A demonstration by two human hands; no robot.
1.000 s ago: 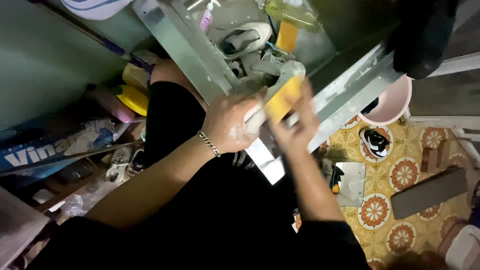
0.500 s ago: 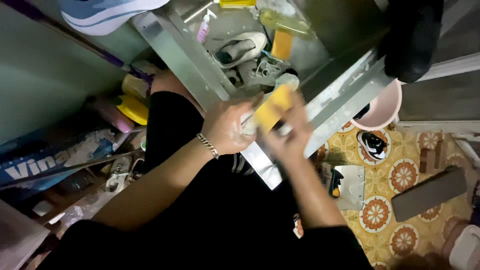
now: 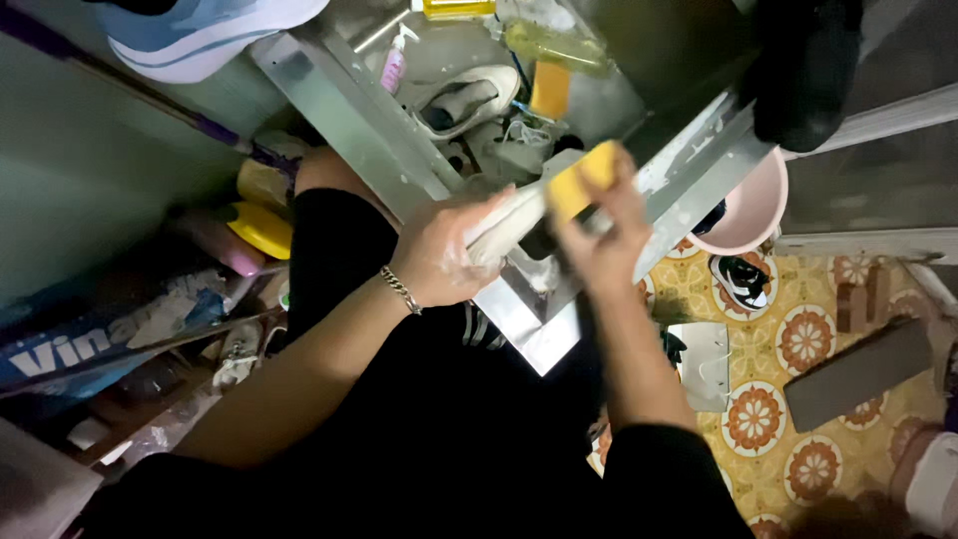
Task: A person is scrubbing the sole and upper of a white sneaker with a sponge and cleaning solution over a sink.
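Note:
My left hand [image 3: 439, 255], with a chain bracelet at the wrist, grips a pale soapy shoe [image 3: 509, 215] held over the near corner of a steel sink [image 3: 339, 95]. My right hand [image 3: 599, 235] presses a yellow sponge [image 3: 581, 180] against the shoe's far end. Both hands are wet with foam. Another white shoe [image 3: 459, 100] lies in the sink basin, with a second one partly hidden beside it.
A yellow sponge block [image 3: 550, 90], a pink-capped bottle [image 3: 394, 65] and a yellowish bottle [image 3: 559, 45] lie in the sink. A pink basin [image 3: 753, 210] and a black-and-white sneaker [image 3: 743, 279] sit on the patterned floor tiles. Yellow containers [image 3: 261, 225] stand at the left.
The sponge in my right hand has slid along the shoe toward the upper right. The view has shifted slightly; my left hand keeps its hold.

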